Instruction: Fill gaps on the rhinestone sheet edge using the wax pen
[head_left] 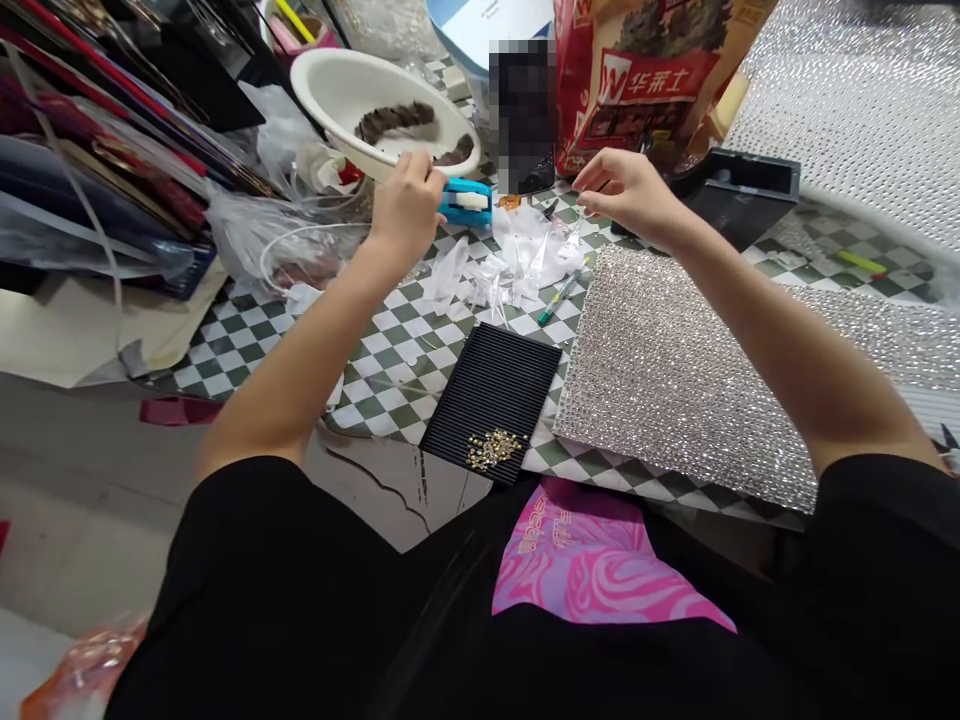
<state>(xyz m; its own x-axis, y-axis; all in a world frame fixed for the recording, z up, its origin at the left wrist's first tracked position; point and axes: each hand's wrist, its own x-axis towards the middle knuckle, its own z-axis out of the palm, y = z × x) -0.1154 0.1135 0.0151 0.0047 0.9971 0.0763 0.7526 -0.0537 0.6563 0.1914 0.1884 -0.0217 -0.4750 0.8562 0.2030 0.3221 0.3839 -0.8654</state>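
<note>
My left hand (409, 205) is closed around the left end of a small blue tape dispenser (453, 200), with a whitish roll showing inside. To the right, my right hand (626, 190) is raised over the table with thumb and fingers drawn together; whatever is between the tips is too small to make out. Crumpled clear plastic scraps (525, 250) lie between and below the hands, with a green pen (559, 298) beside them. Nearer my body is a black ridged tray (495, 375), and a small heap of gold rhinestones (495, 449) rests on its near end.
A sheet of sparkling rhinestones (660, 370) covers the right side of the checkered tablecloth (382, 370). Behind stand a white bowl (322, 85) with brown furry strips, a red-and-brown bag (652, 80) and a black box (742, 200). Plastic bags (262, 240) crowd the left.
</note>
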